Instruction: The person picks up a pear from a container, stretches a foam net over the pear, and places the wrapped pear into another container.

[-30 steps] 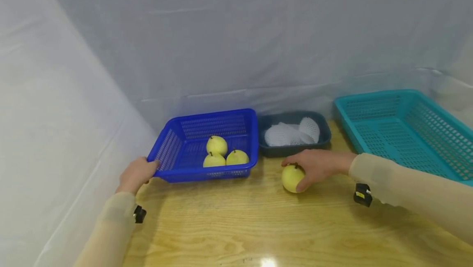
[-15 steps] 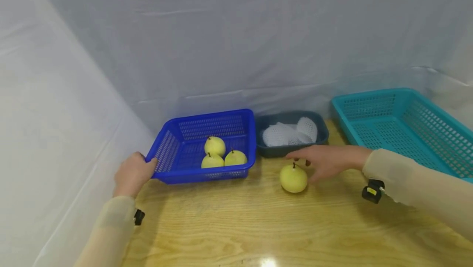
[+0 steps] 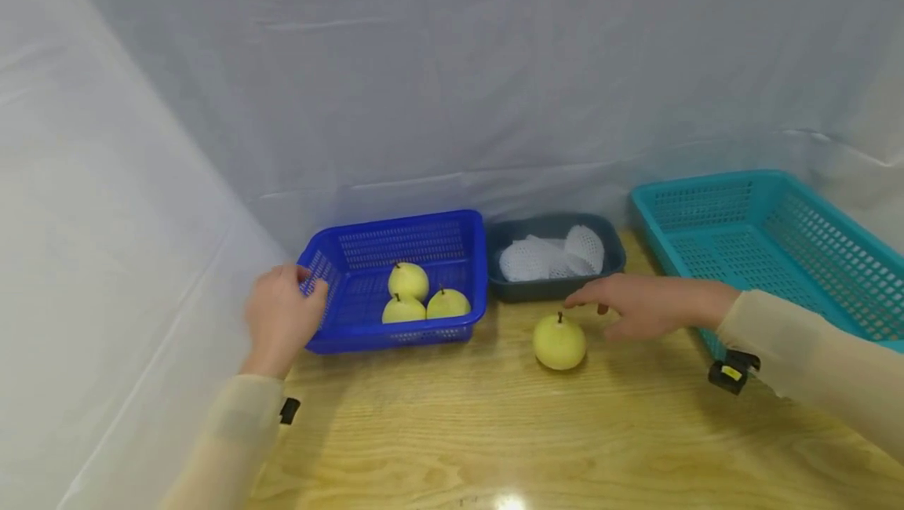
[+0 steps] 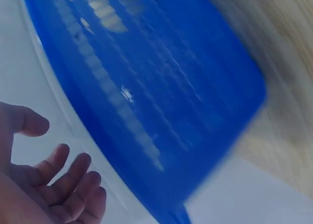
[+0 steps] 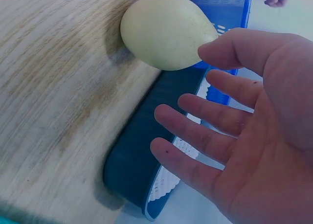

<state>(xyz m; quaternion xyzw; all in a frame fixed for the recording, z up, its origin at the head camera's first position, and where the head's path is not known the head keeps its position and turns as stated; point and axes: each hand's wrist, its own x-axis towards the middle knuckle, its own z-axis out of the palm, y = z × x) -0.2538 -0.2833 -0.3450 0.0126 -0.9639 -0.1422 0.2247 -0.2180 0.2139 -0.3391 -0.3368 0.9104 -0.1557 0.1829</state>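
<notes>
Right hand (image 3: 639,306): fingers spread and free, thumb apart from them, the hand beside and slightly above the single pear (image 3: 559,343); in the right wrist view the thumb tip overlaps the fruit's edge, and contact cannot be told. Left hand (image 3: 282,318): relaxed at the left end of the blue basket (image 3: 367,337); the left wrist view shows its loosely bent fingers clear of the rim, with a gap between thumb and forefinger. Both forearms wear pale sleeves (image 3: 805,353), with a small black device (image 3: 734,371) at each wrist.

The surface is a wooden table (image 3: 452,431), its grain running mainly left to right, with a bright reflection near the front. Grey-white sheeting (image 3: 452,86) closes the back and left sides. Along the back stand the blue basket, containing three pears (image 3: 408,282), then a dark tray (image 3: 558,289) with white foam nets (image 3: 526,260), then a teal basket (image 3: 749,259).

The single pear rests on the table in front of the tray, stem upward, its stem axis near vertical. The blue basket and tray lie lengthwise from left to right; the teal basket slants toward the front right.
</notes>
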